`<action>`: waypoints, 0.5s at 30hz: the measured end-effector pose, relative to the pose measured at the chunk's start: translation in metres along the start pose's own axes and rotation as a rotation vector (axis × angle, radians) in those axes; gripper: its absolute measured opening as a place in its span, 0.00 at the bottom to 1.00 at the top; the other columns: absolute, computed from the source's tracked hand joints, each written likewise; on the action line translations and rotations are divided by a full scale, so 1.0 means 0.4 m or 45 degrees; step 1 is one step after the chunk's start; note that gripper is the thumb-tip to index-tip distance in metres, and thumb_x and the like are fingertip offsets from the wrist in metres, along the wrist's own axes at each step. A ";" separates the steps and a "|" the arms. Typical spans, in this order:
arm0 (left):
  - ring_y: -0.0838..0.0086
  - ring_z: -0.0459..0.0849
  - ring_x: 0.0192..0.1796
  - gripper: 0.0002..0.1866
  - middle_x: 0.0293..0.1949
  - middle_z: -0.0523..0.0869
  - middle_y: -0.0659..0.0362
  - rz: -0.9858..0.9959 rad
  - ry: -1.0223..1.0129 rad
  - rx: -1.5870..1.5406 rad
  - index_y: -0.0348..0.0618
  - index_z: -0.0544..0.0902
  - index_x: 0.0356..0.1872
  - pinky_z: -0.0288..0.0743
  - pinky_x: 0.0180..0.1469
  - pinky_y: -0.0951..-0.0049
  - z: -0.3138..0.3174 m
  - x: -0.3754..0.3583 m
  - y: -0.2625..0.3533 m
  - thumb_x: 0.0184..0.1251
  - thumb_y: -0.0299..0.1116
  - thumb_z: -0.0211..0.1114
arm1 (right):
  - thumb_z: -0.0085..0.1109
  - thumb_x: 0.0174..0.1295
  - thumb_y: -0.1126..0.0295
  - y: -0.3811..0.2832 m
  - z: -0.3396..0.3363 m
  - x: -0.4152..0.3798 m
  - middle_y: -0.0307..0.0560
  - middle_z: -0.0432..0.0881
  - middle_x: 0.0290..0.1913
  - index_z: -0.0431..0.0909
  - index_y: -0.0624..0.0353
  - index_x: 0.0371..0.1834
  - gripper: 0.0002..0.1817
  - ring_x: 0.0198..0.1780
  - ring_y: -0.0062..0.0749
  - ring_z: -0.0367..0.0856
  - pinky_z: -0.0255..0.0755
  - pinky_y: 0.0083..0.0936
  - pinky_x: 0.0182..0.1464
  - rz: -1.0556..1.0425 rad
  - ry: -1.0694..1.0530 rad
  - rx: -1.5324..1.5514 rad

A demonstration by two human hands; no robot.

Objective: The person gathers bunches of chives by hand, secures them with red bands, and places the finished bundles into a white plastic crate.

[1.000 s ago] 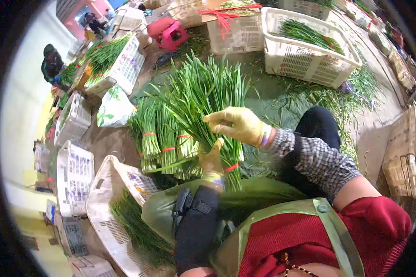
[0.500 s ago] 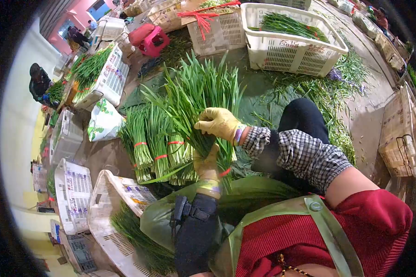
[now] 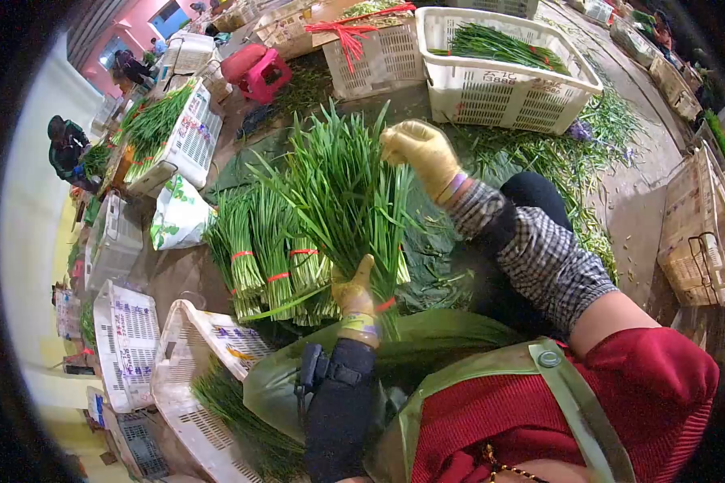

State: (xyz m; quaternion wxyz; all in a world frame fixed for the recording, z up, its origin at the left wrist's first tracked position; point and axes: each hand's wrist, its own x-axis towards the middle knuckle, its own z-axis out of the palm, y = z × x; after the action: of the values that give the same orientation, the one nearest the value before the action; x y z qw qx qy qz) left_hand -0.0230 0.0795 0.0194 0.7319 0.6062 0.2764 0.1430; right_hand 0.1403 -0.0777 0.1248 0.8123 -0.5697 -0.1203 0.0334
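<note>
My left hand (image 3: pixel 354 299), in a yellow glove, is closed around a leafy bunch of garlic chives (image 3: pixel 338 193) over my lap, its thumb upward. A red band (image 3: pixel 385 305) circles the stems just right of that hand. My right hand (image 3: pixel 424 158), gloved too, is raised beside the leaf tips at the upper right. Its fingers are curled together; whether anything thin is pinched in them I cannot make out. Left of the bunch, several banded bundles of chives (image 3: pixel 254 249) lie side by side, pale stem ends toward me.
A white crate (image 3: pixel 507 101) holding chives stands ahead, with loose trimmings (image 3: pixel 576 201) strewn to its right. Another crate (image 3: pixel 187 378) with chives is at my left. A pink stool (image 3: pixel 267 74) and red ties (image 3: pixel 350 39) lie farther ahead. A person (image 3: pixel 68 149) works at far left.
My right hand has moved up and right, away from the leaves, and is now beside their tips. My left hand keeps its hold on the chives.
</note>
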 end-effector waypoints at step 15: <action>0.70 0.80 0.47 0.27 0.50 0.84 0.59 0.108 -0.026 -0.006 0.37 0.78 0.54 0.71 0.56 0.69 0.008 0.008 -0.007 0.50 0.28 0.77 | 0.60 0.56 0.50 -0.050 -0.308 0.064 0.49 0.85 0.37 0.86 0.50 0.30 0.16 0.41 0.46 0.84 0.76 0.40 0.46 -0.647 0.291 -2.163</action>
State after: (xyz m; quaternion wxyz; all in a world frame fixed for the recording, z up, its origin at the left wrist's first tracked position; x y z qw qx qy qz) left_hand -0.0189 0.0779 0.0165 0.7294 0.6171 0.2423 0.1684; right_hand 0.1921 -0.1930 0.1079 0.1062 -0.9352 -0.1453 -0.3050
